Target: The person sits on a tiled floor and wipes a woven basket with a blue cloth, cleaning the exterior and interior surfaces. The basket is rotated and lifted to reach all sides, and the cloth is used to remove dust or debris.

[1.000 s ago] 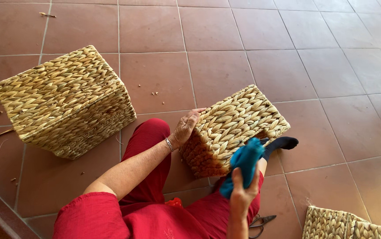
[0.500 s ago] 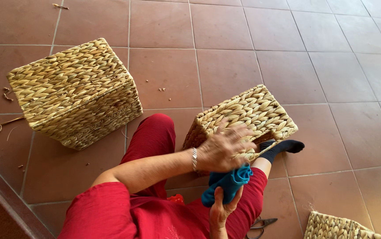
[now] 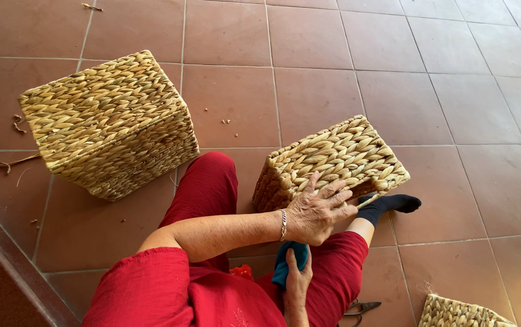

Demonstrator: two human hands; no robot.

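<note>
A small woven straw basket lies on its side on the red tile floor, between my legs in red trousers. My left hand, with a bracelet on the wrist, grips the basket's near edge beside its handle opening, thumb on one face and fingers spread across the other. A pale strand shows at the fingertips. Below it, over my lap, my right hand is closed on a blue cloth. My foot in a black sock rests against the basket's right side.
A larger woven basket lies overturned at the left. The corner of a third woven piece shows at the bottom right, with scissors beside my leg. Loose straw strands lie at the far left, and a dark ledge runs along the bottom left.
My right hand dropped with the blue cloth from beside the basket down to my lap. My left hand slid from the basket's left corner to its near edge by the handle opening.
</note>
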